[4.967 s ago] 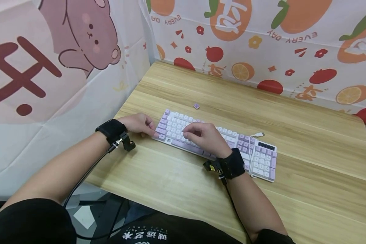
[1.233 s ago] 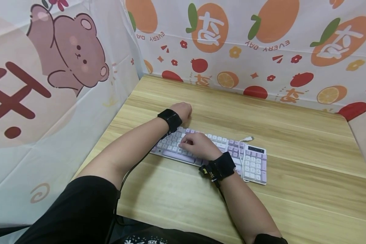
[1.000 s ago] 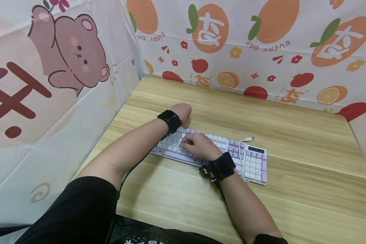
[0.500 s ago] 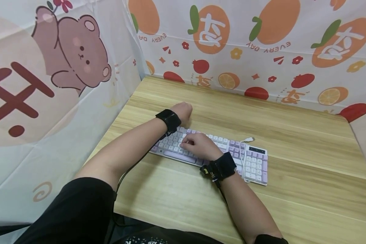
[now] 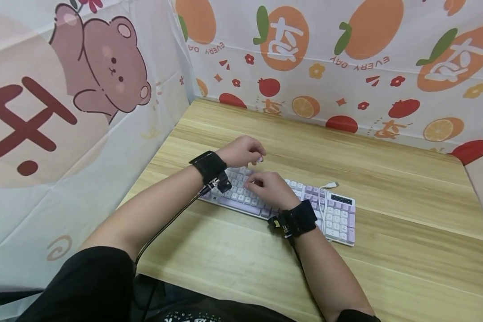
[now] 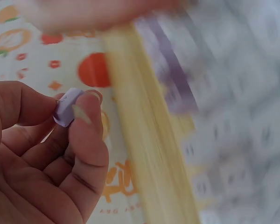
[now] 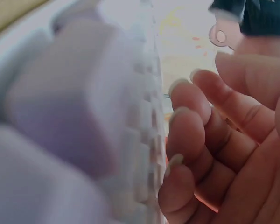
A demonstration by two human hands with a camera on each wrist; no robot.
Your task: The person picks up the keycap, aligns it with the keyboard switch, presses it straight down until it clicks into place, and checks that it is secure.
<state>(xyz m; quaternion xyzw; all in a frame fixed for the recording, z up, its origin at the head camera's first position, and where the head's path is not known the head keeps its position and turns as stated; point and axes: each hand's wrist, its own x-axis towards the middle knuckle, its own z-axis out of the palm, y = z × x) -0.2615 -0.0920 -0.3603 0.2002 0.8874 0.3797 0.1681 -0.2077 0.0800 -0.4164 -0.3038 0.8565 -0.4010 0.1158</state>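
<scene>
In the head view my left hand [image 5: 243,151] is just beyond the back edge of the purple-and-white keyboard [image 5: 340,219]. Its thumb and a finger pinch a small purple keycap [image 6: 67,107], seen close up in the left wrist view. My right hand [image 5: 274,190] hovers low over the middle of the keyboard and hides some keys. Its fingers [image 7: 186,130] are loosely bent with nothing between them in the right wrist view. Part of the keyboard's left end lies behind my left wrist.
A white USB cable [image 5: 322,210] lies across the keyboard's right part, its plug [image 5: 331,185] past the back edge. The wooden table [image 5: 406,250] meets a fruit-print curtain [image 5: 326,40] behind and a bear-print curtain [image 5: 116,76] at left. Black camera bands sit on both wrists.
My left hand has gone from the keyboard's left end to behind it. It has picked up the keycap that lay on the table and now shifts slightly right. My right hand stays over the keys.
</scene>
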